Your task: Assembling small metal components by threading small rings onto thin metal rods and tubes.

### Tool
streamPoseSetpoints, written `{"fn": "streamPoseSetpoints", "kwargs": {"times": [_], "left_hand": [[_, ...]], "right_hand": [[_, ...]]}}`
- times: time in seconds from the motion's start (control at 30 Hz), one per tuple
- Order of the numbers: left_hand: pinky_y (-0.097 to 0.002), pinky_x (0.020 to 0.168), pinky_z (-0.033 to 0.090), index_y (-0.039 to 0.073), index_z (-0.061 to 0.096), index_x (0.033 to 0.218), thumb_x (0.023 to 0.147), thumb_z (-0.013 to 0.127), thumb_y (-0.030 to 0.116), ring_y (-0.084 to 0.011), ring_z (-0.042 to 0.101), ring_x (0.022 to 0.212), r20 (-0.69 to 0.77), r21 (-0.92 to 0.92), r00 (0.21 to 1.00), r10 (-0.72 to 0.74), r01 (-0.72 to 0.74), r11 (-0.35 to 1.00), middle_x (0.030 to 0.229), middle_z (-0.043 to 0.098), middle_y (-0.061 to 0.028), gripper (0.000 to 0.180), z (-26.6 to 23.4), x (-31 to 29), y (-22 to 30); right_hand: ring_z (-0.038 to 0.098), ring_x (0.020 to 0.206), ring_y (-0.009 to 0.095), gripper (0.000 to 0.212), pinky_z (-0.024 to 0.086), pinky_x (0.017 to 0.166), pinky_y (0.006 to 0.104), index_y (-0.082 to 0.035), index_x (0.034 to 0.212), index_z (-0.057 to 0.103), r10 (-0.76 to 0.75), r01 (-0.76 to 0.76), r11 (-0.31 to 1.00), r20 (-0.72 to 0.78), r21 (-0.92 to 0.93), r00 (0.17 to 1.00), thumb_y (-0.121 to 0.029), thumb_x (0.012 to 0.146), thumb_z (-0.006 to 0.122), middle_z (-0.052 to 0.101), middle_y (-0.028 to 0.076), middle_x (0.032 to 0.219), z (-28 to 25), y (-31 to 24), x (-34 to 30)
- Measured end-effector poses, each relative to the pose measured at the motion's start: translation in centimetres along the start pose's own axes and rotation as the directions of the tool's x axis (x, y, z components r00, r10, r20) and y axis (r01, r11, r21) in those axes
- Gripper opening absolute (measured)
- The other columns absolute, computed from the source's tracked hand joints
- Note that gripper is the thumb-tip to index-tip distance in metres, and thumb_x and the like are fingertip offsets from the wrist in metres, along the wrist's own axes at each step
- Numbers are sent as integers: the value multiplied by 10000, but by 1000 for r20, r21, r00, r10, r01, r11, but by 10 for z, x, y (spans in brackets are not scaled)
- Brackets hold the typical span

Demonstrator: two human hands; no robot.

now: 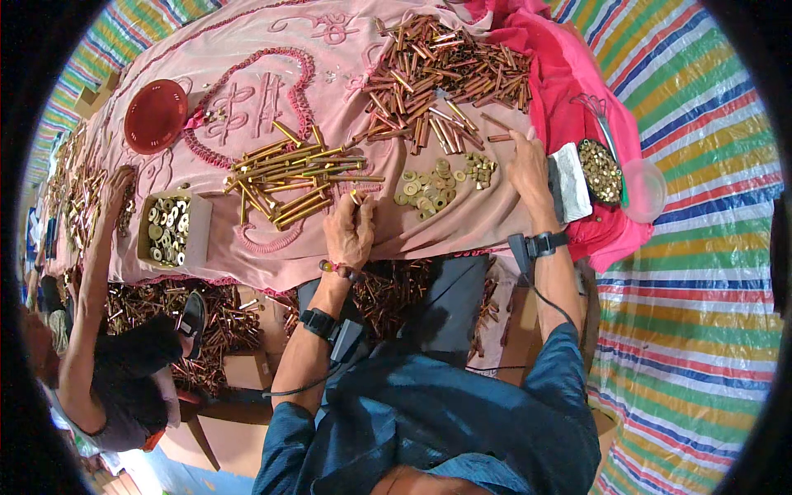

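Note:
My left hand (350,231) is closed around a brass-coloured bolt (356,196); only its end shows above the fingers. Just beyond lies a loose pile of long brass-coloured bolts (293,181). My right hand (528,169) reaches forward with its fingers stretched out, the tips at a copper-coloured tube (498,138) on the cloth. Whether they grip it cannot be made out. Farther away is a large heap of copper-coloured tubes (450,74). Between my hands lie flat washers (425,195) and a small group of nuts (480,170).
A pink cloth (272,91) covers the table. A red bowl (155,116) and a box of washers (195,231) stand left. A container of nuts (601,170) and a clear plastic lid (645,190) lie right. Another person's hand (120,183) works at far left.

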State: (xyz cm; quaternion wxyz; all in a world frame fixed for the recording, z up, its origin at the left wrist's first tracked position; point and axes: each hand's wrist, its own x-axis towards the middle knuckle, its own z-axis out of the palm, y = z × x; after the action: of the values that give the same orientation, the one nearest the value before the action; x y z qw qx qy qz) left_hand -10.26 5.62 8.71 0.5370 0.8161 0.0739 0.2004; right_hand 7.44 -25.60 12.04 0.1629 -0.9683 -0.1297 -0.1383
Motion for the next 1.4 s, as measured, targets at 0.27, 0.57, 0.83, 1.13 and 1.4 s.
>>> {"fn": "streamPoseSetpoints", "kwargs": {"times": [0.27,0.57,0.83,1.13,1.4], "left_hand": [[-304,534,494,46,628,946,1012,581,173,-155,637,570,-26,84,996,87,-84,993,698,659,-67,150,-2,-1,-10],[-339,531,466,48,635,929,985,608,143,-216,611,557,-61,100,990,130,-123,987,657,608,-90,114,4,-3,-14],[-370,513,441,35,595,866,974,617,132,-268,589,535,-84,120,972,219,-209,971,625,574,-114,147,5,1,-8],[-450,535,418,48,498,818,948,620,109,-399,554,604,-98,94,974,206,-197,976,659,501,-172,189,6,0,-11],[-444,542,427,59,499,808,947,624,131,-386,562,595,-95,70,985,142,-135,988,649,513,-168,200,7,-2,-4]], "right_hand": [[592,1093,492,520,433,1014,517,-26,1242,631,179,-180,984,78,5,981,-392,874,671,580,353,1216,31,-9,53],[541,1146,427,501,462,962,476,-60,1127,693,39,-38,999,-41,25,998,-462,832,733,574,296,1130,64,-47,79],[565,1079,412,496,469,933,503,5,942,727,-10,-4,989,91,147,996,-483,866,690,584,303,1070,72,-101,62],[591,968,325,255,482,858,467,-19,988,691,-199,216,844,-87,491,976,-259,928,630,623,181,910,73,-150,58],[607,955,322,380,512,746,454,-165,1171,613,-261,227,953,-161,-201,952,-122,800,688,606,90,1035,40,-33,68]]}}
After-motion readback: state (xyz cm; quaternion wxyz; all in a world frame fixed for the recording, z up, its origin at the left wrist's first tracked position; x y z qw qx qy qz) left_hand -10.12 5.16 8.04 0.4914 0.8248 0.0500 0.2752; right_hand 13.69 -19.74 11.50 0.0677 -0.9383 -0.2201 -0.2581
